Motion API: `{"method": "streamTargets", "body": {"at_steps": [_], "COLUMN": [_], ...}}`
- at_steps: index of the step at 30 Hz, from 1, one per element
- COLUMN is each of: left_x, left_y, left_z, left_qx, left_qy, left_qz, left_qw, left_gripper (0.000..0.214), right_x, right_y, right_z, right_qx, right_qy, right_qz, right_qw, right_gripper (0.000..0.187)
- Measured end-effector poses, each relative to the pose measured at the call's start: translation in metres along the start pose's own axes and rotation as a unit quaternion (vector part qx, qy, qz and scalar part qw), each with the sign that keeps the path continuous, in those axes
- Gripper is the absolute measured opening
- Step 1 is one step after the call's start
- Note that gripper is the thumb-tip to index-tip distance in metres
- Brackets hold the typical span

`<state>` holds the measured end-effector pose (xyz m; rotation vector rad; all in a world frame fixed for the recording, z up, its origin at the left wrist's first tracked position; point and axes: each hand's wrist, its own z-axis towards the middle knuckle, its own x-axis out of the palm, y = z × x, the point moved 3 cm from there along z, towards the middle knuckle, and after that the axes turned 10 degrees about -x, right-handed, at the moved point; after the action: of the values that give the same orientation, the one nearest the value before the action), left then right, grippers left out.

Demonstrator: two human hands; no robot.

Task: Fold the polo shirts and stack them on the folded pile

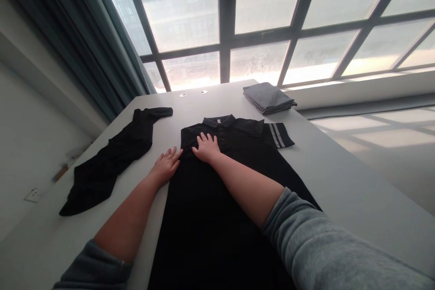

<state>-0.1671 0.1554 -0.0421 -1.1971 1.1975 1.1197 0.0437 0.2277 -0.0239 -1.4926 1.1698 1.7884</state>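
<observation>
A black polo shirt [210, 217] lies spread on the white table [343, 176], its collar toward the window. The sleeve on the right sticks out and carries two pale stripes; on the left no sleeve shows, and that edge runs straight. My right hand [206, 147] rests flat on the chest, left of the button placket, with fingers spread. At the shirt's left edge, my left hand [166, 165] lies palm down, its fingertips touching the fabric and its fingers extended. Neither hand grips anything.
Another black garment [115, 156] lies loosely bunched on the table's left side. A stack of folded grey and striped clothes [268, 97] sits at the far right corner. Two cable-hole covers [204, 92] are near the back edge. Beyond stand a window [261, 41] and a dark curtain [78, 31].
</observation>
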Motion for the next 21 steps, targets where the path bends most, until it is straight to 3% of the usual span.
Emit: {"method": "streamTargets", "body": {"at_steps": [9,13,18,21], "left_x": [0.004,-0.002,-0.016,-0.013], "left_y": [0.011,0.012,-0.006,-0.018], "left_z": [-0.048,-0.059,-0.060,-0.059], "left_qx": [-0.005,-0.001,0.083,0.113], "left_qy": [0.007,-0.004,-0.018,0.018], "left_qz": [0.018,0.013,-0.016,-0.016], "left_qw": [1.000,1.000,0.996,0.993], "left_gripper": [0.061,0.060,0.060,0.064], "right_x": [0.002,0.002,0.001,0.002], "right_y": [-0.001,-0.002,-0.001,0.000], "right_z": [0.002,0.003,0.004,0.003], "right_qx": [-0.002,-0.008,-0.006,-0.008], "right_qy": [0.000,0.000,-0.005,-0.014], "right_qz": [0.007,0.014,0.012,0.010], "right_qw": [1.000,1.000,1.000,1.000], "right_gripper": [0.078,0.074,0.071,0.069]}}
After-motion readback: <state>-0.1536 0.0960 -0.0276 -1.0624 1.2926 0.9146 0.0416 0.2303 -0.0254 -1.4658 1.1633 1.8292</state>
